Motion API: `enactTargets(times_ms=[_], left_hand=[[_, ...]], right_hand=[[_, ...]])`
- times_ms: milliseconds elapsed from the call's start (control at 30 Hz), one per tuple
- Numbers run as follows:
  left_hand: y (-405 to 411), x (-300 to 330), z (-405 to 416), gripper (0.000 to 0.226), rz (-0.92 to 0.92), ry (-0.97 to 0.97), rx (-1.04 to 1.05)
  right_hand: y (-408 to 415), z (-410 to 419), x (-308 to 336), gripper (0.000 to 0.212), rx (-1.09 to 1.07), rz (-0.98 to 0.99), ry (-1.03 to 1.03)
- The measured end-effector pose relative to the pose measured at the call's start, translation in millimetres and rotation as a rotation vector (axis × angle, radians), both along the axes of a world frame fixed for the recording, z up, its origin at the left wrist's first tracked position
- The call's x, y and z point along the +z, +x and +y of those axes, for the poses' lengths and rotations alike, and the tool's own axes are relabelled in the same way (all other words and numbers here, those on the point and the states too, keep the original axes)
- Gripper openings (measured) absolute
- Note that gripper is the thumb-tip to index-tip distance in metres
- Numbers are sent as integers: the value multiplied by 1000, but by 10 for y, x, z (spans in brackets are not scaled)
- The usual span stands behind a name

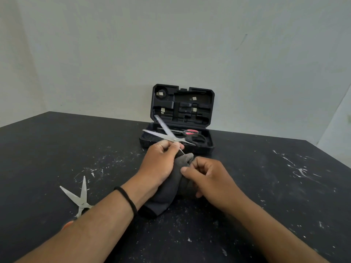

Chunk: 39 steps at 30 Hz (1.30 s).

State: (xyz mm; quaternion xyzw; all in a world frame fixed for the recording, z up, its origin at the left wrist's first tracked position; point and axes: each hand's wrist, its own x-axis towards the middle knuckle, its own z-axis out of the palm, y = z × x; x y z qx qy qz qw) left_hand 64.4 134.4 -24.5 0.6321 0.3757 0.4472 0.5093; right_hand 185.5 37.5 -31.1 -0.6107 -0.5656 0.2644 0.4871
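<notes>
Just before the open black plastic case (201, 149), my left hand (161, 163) pinches open steel scissors (171, 138), right hand (208, 178) grips dark grey cloth (171, 184).

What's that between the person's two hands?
In the head view, a bunched grey cloth lies between the left hand and the right hand; the right hand grips it, while the left holds open scissors.

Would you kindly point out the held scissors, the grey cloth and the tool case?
held scissors (163, 135), head view, on the lower blade.
grey cloth (176, 185), head view, on its middle fold.
tool case (183, 95), head view, on the raised lid.
</notes>
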Motion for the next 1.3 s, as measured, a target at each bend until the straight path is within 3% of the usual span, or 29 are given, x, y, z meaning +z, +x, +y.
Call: enactTargets(times_ms=[100,200,333,433,500,600,700,833,967,1133,1300], left_hand=[[-52,86,78,24,-89,-71,60],[-102,91,137,26,-23,-31,106],[-86,28,99,21,8,-50,-36],[-50,-68,30,22,71,-11,-121],[-23,-132,-10,29,138,74,-131],[2,-160,-35,38,173,167,-111],[8,-163,-41,39,168,181,-109],[3,-167,-47,40,95,87,-112],[30,-186,-40,41,46,17,-72],[11,-182,-1,41,-4,-27,-45],[36,-205,-24,41,45,35,-47]], right_hand=[[36,13,50,42,71,258,28],[118,37,126,57,-25,480,144],[317,-42,239,15,-215,545,161],[441,-50,232,14,-279,370,156],[431,-47,207,5,-277,68,162],[321,-58,163,19,-216,-303,223],[231,-41,77,25,-138,-437,328],[215,34,10,28,-203,-614,254],[178,52,35,24,-343,-639,174],[374,-1,25,19,-406,-495,64],[236,-26,60,17,-352,-457,345]])
